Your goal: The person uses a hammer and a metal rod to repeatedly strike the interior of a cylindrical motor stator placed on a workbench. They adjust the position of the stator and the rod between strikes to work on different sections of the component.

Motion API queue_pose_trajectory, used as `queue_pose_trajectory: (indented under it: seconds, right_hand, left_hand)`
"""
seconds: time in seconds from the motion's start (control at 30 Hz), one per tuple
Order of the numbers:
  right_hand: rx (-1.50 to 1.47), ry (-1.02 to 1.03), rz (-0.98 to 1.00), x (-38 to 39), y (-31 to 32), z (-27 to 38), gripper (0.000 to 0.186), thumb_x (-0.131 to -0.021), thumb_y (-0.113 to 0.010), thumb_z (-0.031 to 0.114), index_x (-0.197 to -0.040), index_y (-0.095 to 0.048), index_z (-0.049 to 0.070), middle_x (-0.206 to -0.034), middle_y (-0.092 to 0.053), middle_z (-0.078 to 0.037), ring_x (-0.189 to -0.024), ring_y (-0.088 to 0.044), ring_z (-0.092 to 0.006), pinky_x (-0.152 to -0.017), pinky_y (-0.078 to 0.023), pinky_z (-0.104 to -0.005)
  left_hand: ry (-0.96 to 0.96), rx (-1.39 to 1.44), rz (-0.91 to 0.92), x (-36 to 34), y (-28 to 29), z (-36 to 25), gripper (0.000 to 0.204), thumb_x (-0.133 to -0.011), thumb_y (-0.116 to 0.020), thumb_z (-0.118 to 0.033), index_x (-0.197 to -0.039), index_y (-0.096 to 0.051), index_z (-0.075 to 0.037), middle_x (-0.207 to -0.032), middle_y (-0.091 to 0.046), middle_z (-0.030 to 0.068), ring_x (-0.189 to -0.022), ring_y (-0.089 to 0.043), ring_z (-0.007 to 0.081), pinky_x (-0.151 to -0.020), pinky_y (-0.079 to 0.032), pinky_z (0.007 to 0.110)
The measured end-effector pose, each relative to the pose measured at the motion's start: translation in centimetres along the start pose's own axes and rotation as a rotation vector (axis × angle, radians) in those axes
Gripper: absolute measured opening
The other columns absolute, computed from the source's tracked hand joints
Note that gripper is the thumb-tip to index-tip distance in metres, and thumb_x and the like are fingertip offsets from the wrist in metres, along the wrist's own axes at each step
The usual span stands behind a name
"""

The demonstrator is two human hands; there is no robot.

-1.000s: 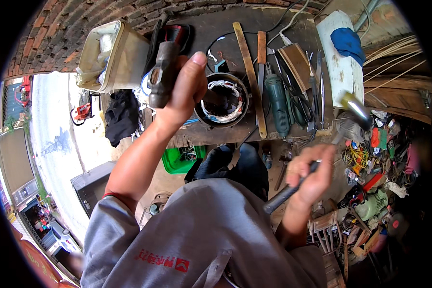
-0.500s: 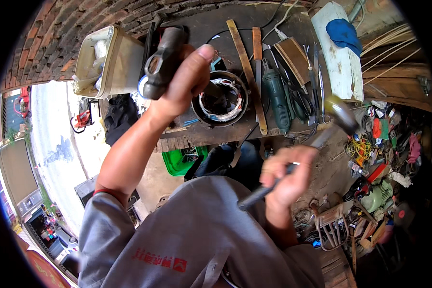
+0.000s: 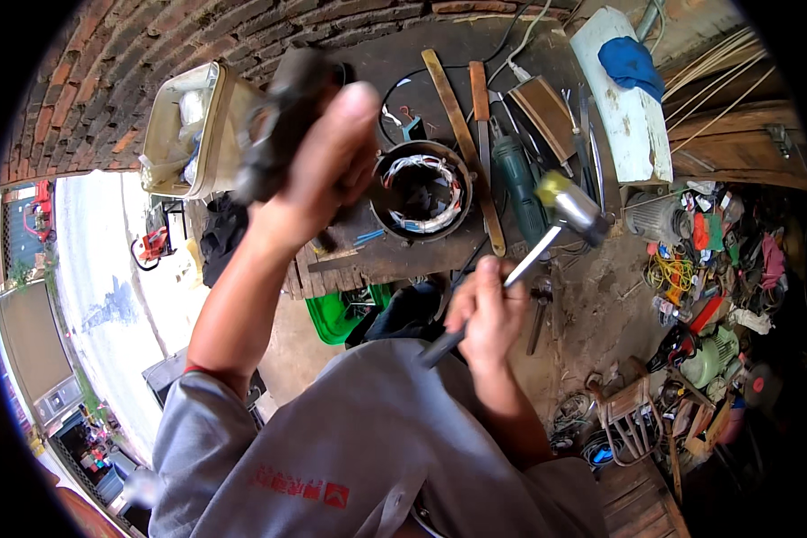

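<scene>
My left hand (image 3: 327, 175) is raised over the left part of the workbench, blurred by motion. Its fingers close around a dark, heavy hammer (image 3: 282, 121), whose head shows beside the thumb; the handle is hidden. In front of my chest, my right hand (image 3: 489, 309) grips the black handle of a mallet (image 3: 576, 208). The mallet's metal shaft slants up to the right, ending in a shiny head with a yellow face. Between and beyond the hands, a round motor stator (image 3: 412, 222) with white-wrapped windings stands on the bench, its bore facing up.
On the bench (image 3: 368, 54) lie a flat wooden strip (image 3: 464, 148), a file (image 3: 481, 108), a green power tool (image 3: 516, 188) and several slim tools. A plastic bucket (image 3: 224, 134) stands at left. Below the bench edge is a green tray (image 3: 327, 318); clutter fills the right-hand floor.
My right hand has moved left and up with the mallet, whose head now overlaps the bench's right part. My left hand with the hammer has shifted slightly left and down.
</scene>
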State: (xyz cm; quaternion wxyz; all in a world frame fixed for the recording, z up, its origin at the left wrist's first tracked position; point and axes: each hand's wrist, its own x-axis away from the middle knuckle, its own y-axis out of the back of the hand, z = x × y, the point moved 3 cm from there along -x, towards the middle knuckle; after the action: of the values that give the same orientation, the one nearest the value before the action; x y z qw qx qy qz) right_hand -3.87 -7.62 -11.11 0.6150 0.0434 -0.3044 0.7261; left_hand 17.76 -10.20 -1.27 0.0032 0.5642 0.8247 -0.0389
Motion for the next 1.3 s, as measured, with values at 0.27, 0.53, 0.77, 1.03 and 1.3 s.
queue_pose_trajectory:
  seconds: [0.27, 0.53, 0.77, 1.03, 1.3]
  right_hand:
    - [0.343, 0.168, 0.072, -3.1, 1.4, -2.7, 0.047, -0.094, -0.060, 0.016, -0.134, -0.046, -0.005, -0.073, -0.050, 0.006, -0.063, -0.042, -0.0003, -0.057, -0.036, -0.0160]
    - [0.333, 0.187, 0.075, -6.3, -0.6, -2.1, 0.047, -0.092, -0.058, 0.009, -0.132, -0.045, -0.010, -0.114, -0.062, -0.012, -0.094, -0.057, -0.0096, -0.084, -0.045, -0.0227]
    - [0.353, -0.093, 0.434, -13.1, -3.9, 1.0, 0.042, -0.084, -0.059, 0.009, -0.122, -0.056, -0.009, -0.124, -0.060, -0.019, -0.110, -0.059, -0.0198, -0.095, -0.043, -0.0280]
    - [0.520, -0.044, 0.376, -7.4, -0.9, 8.1, 0.022, -0.097, -0.053, 0.019, -0.093, -0.058, -0.002, -0.066, -0.058, -0.003, -0.046, -0.051, -0.0070, -0.043, -0.039, -0.0208]
    - [0.198, -0.124, 0.343, -2.8, 3.0, 5.9, 0.042, -0.103, -0.034, 0.033, -0.081, -0.049, 0.001, -0.051, -0.043, -0.003, -0.035, -0.041, -0.0093, -0.031, -0.034, -0.0228]
  left_hand:
    - [0.156, -0.786, -0.143, 6.4, 3.3, 7.0, 0.028, -0.091, -0.061, -0.021, -0.108, -0.065, 0.001, -0.082, -0.069, 0.0149, -0.072, -0.065, 0.0214, -0.066, -0.050, 0.033]
    - [0.590, -0.729, -0.205, 10.0, 3.5, 9.8, 0.027, -0.090, -0.061, -0.020, -0.106, -0.066, 0.002, -0.081, -0.068, 0.0216, -0.074, -0.069, 0.0196, -0.063, -0.051, 0.034]
    - [0.551, -0.475, -0.173, 14.3, -1.2, 9.3, 0.024, -0.090, -0.063, -0.019, -0.104, -0.068, 0.000, -0.090, -0.072, 0.0144, -0.080, -0.070, 0.0193, -0.071, -0.053, 0.033]
    - [-0.125, 0.247, -0.262, 7.9, 2.9, -2.6, 0.048, -0.102, -0.033, -0.043, -0.065, -0.037, -0.013, -0.050, -0.033, -0.0021, -0.042, -0.030, 0.0108, -0.041, -0.030, 0.025]
    - [0.016, 0.026, -0.353, 1.6, -0.8, 2.0, 0.043, -0.099, -0.042, -0.027, -0.058, -0.035, -0.012, -0.046, -0.026, -0.0018, -0.041, -0.027, 0.0101, -0.044, -0.024, 0.028]
